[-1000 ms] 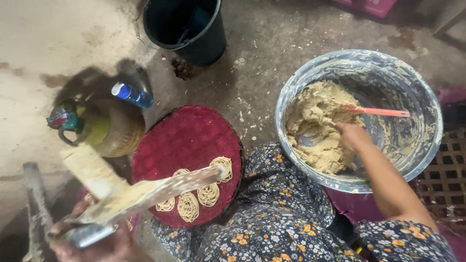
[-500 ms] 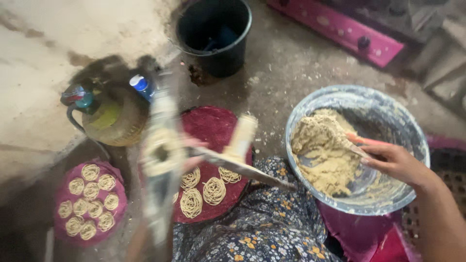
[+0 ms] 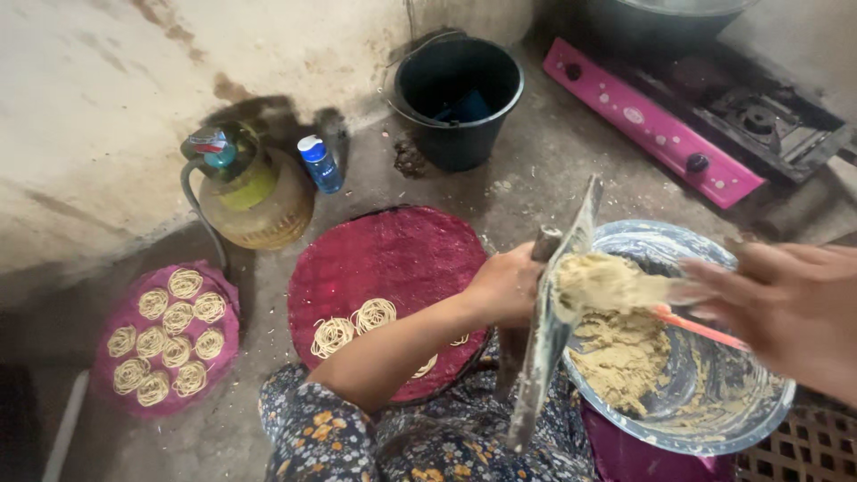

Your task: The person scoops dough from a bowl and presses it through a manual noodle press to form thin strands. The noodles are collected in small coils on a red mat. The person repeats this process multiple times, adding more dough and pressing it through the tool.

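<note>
In the head view, the left hand (image 3: pixel 507 287) is reaching across a round crimson mat (image 3: pixel 393 268), its fingers wrapping tightly around the upright handle of a long dough press (image 3: pixel 552 321), which is standing tilted over the near rim of the bowl. The right hand (image 3: pixel 786 308) is coming in from the right edge, blurred; its fingers are closing on the orange handle of a spatula (image 3: pixel 692 323), and the blade seems to be pushing a lump of pale dough (image 3: pixel 600 281) against the press, though the contact itself is too smeared to be sure of. More dough is lying in the big mottled bowl (image 3: pixel 759 419), which is sitting on the floor just right of the person's flowered lap. A few coiled noodle spirals (image 3: pixel 373 314) are lying on the crimson mat, at its near edge. Further left, a smaller pink mat (image 3: pixel 223 295) is carrying two rows of finished coils. Behind the mats, a yellow gas cylinder (image 3: pixel 254 201) is standing beside a small blue bottle (image 3: pixel 320 163), with a black bucket (image 3: pixel 460 98) and a pink stove (image 3: pixel 661 125) near the wall.
</note>
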The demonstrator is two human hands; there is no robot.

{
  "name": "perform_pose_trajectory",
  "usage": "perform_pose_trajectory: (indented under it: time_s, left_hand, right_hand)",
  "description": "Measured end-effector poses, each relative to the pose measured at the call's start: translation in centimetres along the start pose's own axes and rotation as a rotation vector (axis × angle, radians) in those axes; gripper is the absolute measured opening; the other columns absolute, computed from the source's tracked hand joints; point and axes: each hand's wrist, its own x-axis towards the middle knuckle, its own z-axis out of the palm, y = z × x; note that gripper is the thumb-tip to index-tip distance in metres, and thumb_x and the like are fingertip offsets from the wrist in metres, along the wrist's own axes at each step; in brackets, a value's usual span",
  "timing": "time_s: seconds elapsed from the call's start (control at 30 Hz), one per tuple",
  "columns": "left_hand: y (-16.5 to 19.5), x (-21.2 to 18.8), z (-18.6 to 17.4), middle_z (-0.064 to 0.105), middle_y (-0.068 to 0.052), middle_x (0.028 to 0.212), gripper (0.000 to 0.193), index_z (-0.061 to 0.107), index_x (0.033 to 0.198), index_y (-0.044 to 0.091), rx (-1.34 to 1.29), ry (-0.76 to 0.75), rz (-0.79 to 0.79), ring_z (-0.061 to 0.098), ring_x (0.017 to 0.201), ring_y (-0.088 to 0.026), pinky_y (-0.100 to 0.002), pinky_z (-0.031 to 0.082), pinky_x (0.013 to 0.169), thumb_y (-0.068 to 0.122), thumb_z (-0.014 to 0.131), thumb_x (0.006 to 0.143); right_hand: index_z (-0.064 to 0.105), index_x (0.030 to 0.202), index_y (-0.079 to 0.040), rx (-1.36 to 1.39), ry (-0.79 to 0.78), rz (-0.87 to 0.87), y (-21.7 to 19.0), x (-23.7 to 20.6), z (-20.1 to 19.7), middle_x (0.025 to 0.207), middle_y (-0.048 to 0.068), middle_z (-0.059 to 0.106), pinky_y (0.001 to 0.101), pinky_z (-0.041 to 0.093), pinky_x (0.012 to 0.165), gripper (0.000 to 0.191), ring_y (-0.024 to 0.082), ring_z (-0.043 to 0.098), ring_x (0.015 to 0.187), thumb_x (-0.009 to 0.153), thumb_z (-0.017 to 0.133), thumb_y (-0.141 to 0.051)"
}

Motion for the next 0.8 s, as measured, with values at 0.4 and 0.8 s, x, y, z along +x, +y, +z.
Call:
perform_pose_trajectory:
  time_s: [0.4,0.8]
  left_hand:
    - [-10.1,4.8,3.9,0.072,-0.010,0.113,0.031,0.077,0.107,0.018,0.163,0.239,-0.003,0.067,0.118,-0.035,-0.044,0.053,0.107,0.041,0.077,0.087]
    - [-3.0,2.6,3.6,0.068,-0.014,0.121,0.033,0.075,0.109,0.018,0.069,0.242,0.053,0.071,0.104,-0.034,-0.042,0.058,0.092,0.034,0.072,0.080]
  right_hand:
    - [0.076,0.125,-0.018,0.640,-0.072,0.626,-3.7,0.2,-3.3,0.080,0.012,0.075,0.0291,0.055,0.053,0.030,0.018,0.072,0.059,0.100,0.063,-0.026]
    - [0.063,0.134,-0.014,-0.139,0.167,-0.144,-5.4,2.3,-5.7,0.087,0.001,0.066,0.0275,0.056,0.058,0.049,0.012,0.063,0.068,0.086,0.073,-0.012]
